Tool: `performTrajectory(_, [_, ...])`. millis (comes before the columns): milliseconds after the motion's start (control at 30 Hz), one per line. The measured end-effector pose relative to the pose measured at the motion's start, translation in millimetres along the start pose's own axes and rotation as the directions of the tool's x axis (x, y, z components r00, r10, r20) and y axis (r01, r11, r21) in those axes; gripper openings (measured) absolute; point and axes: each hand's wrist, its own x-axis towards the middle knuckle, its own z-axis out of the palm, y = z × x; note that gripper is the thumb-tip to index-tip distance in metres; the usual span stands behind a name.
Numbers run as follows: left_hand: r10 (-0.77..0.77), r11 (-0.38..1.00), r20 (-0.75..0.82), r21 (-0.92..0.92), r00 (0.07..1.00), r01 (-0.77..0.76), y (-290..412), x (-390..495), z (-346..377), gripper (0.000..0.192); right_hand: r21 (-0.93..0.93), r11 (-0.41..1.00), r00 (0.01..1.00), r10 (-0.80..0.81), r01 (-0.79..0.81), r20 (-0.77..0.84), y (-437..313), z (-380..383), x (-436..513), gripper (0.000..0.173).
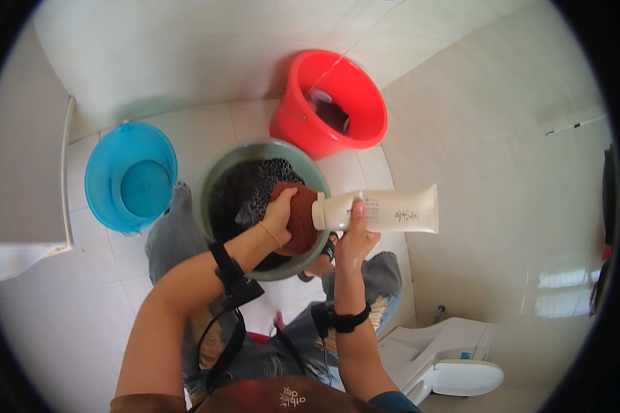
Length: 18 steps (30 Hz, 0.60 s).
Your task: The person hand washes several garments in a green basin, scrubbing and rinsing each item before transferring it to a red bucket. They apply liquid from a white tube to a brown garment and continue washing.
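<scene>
My left hand (279,219) grips a reddish-brown cloth item (304,222), perhaps knitted, over a green basin (315,168). In my right hand (356,237) lies a cream-coloured squeeze tube (397,210) bearing writing, held on its side with the thumb on top. The tube's cap end (319,211) points left, right at the edge of the brown cloth; whether they touch I cannot tell. Dark, wet-looking clothes (232,188), one with a black-and-white pattern (279,173), fill the basin below my hands.
A red bucket (284,124) with dark items inside stands behind the basin, against the wall. To the left is a blue bucket (146,188). A white cabinet (26,155) juts in at far left. My knees flank the basin; a white toilet (444,356) stands at lower right.
</scene>
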Motion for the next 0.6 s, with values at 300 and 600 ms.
performTrajectory(300, [-0.011, 1.0, -0.044, -0.01, 0.999, 0.011, 4.5, -3.3, 7.1, 0.037, -0.109, 0.972, 0.978, -0.21, 0.209, -0.006, -9.5, 11.1, 3.1, 0.019])
performTrajectory(600, [-0.065, 0.997, 0.06, -0.026, 0.996, 0.067, 9.4, -5.6, 10.5, 0.043, -0.354, 0.837, 0.902, -0.428, 0.418, 0.054, -9.1, 8.8, 7.5, 0.014])
